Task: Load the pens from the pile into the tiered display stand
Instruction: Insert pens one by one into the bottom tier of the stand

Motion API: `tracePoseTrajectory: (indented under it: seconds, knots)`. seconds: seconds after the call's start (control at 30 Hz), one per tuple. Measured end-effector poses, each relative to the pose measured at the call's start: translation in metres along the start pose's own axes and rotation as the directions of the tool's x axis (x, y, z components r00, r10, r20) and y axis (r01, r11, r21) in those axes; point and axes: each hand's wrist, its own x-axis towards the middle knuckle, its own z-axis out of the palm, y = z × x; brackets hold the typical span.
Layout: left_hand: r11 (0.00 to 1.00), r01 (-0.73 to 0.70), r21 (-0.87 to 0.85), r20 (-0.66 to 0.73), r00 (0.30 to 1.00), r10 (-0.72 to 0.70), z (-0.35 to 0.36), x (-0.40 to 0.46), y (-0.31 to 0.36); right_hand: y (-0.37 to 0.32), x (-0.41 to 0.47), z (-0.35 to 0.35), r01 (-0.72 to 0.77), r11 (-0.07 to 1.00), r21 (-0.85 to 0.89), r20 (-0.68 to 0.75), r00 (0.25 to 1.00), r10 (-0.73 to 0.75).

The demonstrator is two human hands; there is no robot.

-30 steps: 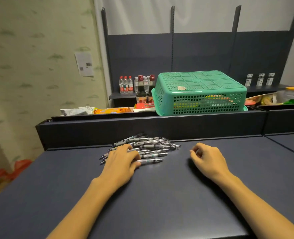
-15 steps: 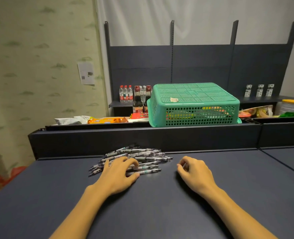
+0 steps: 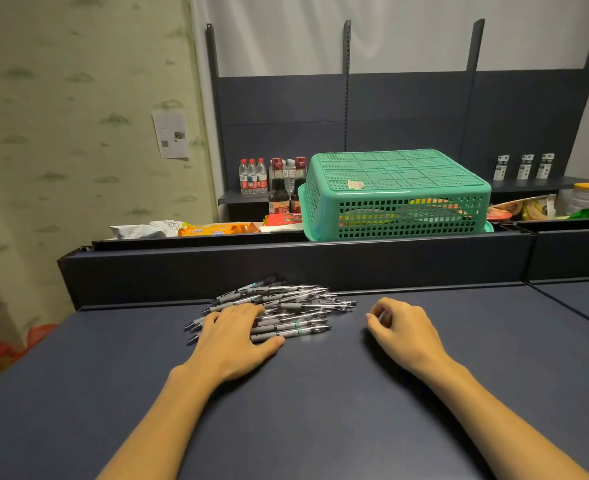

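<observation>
Resting flat on the near-left part of the pile of pens [image 3: 279, 308], the left hand [image 3: 237, 337], fingers spread and laid over several barrels, thumb stretched along the nearest pen on the dark tabletop [image 3: 320, 410]. Probably pinning the heap so it does not roll while a few pens get gathered, judging by the flat press rather than any pinch. Reaching out beyond the fingertips and to their right, the rest of the pile, barrels lying mostly parallel, tips pointing left, heaped against the raised back edge of the counter.

Lying well apart to the right of the pile, the right hand [image 3: 404, 332], knuckles up, fingers curled inward; something pale glinting between thumb and forefinger, maybe a pen, but too small to tell, so cannot say whether holding anything.

Farther off beyond both hands, past the counter's ledge: an upturned green basket [image 3: 397, 192], bottles [image 3: 269, 178] to its left, snack packets [image 3: 213, 229] along the shelf.

No tiered display stand anywhere in view, so loading not yet begun by the look of it; next move likely calling for a small bundle gripped from the pile, with loose round barrels apt to slip or scatter.
</observation>
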Motion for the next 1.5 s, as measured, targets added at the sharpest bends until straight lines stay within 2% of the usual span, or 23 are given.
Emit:
tracePoseTrajectory:
  seconds: [0.2,0.33,0.53,0.6,0.83,1.0,1.2,1.33,1.5]
  knots:
    - [0.989,-0.1,-0.11,-0.021,0.995,0.098,0.001,-0.005,0.009,0.002,0.001,0.001,0.007,1.0,0.008,-0.007,1.0,-0.007]
    - [0.988,-0.092,-0.128,0.011,0.996,0.094,0.004,-0.007,0.015,0.003,0.002,0.0,0.022,1.0,0.016,-0.017,1.0,-0.021]
    - [0.994,0.111,0.011,0.008,0.994,-0.111,0.004,-0.009,0.014,0.005,0.0,0.001,0.028,1.0,0.014,-0.021,0.999,-0.027]
    - [0.992,0.124,0.027,0.02,0.992,-0.125,0.005,-0.008,0.015,0.005,0.001,0.001,0.031,0.999,0.021,-0.021,0.999,-0.03]
    - [1.0,-0.001,-0.015,0.02,1.0,0.001,0.011,0.0,0.015,0.006,-0.001,0.0,0.033,0.999,0.02,-0.011,0.999,-0.033]
    - [0.979,-0.046,-0.2,0.093,0.993,0.066,0.007,0.008,0.018,0.005,0.001,0.0,0.02,1.0,0.015,0.007,1.0,-0.02]
    - [0.995,-0.078,0.066,0.32,0.946,0.053,-0.013,0.027,0.026,0.004,0.001,-0.002,0.011,1.0,0.027,0.014,1.0,-0.011]
    - [0.978,-0.094,0.188,0.386,0.922,0.015,-0.017,0.033,0.038,0.005,0.001,-0.003,0.008,0.999,0.042,0.006,1.0,-0.009]
    - [0.967,-0.063,0.248,0.454,0.889,-0.059,-0.029,0.026,0.048,0.005,0.002,-0.003,0.01,1.0,0.023,0.024,1.0,-0.011]
